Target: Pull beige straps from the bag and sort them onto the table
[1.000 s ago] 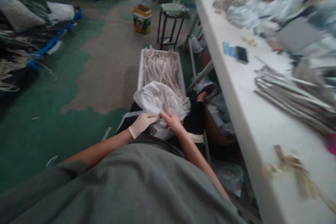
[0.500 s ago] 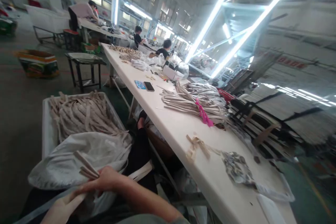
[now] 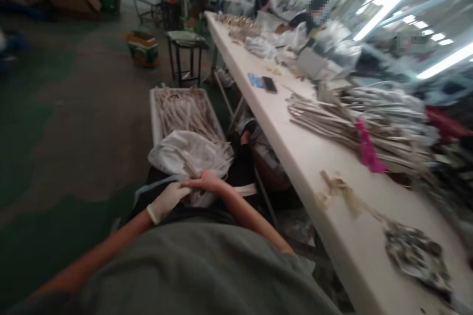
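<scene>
Strips, pinched in the right hand, stood over the white bag by the tub's near end; blur hid whether the left hand's fingers gripped. A loosened pinch could have scattered them.

A loose, softly creased grey-green shirt is worn, with black trousers and, farther off, a dark shoe. The left hand is covered by a thin, pale glove with a thickened cuff; the right hand is bared.
</scene>
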The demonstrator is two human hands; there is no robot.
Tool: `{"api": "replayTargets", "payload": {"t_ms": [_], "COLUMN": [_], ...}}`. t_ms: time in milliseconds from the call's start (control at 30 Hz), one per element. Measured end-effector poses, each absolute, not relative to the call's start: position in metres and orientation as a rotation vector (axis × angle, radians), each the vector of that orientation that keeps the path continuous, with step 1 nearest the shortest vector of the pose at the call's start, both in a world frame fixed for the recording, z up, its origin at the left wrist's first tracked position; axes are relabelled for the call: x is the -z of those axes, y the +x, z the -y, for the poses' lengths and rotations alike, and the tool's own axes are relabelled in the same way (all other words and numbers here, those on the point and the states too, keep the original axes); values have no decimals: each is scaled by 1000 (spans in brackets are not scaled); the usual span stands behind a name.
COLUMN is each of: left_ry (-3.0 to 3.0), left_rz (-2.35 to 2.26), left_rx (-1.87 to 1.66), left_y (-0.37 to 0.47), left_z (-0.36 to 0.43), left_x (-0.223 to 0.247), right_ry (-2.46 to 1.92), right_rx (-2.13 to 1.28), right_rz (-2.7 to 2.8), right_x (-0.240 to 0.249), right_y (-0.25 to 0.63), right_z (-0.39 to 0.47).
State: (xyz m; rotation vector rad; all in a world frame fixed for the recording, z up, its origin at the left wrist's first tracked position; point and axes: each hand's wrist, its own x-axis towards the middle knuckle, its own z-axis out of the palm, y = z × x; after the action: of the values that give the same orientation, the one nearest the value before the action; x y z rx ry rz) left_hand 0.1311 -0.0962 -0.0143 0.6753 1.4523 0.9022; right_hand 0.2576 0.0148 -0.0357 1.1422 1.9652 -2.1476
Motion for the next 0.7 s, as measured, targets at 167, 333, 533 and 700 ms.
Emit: {"api": "replayTargets", "payload": {"t_ms": [167,333,533,700], "left_ry": [485,368,352,487], "left_rz": [-1293,-1154,-1230,-1349], "left_rx": [-930,-955,-1011,-1060], "left_y": [126,116,115,112], "left_z": [98,107,108,110], "left_x": [29,36,43,41], "right_ry": [1117,1075,1034,1040], "right_rx": [2264,2159,1910,1785], "right_rz": [-2006,-2236,-2482,-2577], "right_x": [51,49,46,44], "right_y": [244,237,232,235], "right_z": [-26,-27,-24,-26]}}
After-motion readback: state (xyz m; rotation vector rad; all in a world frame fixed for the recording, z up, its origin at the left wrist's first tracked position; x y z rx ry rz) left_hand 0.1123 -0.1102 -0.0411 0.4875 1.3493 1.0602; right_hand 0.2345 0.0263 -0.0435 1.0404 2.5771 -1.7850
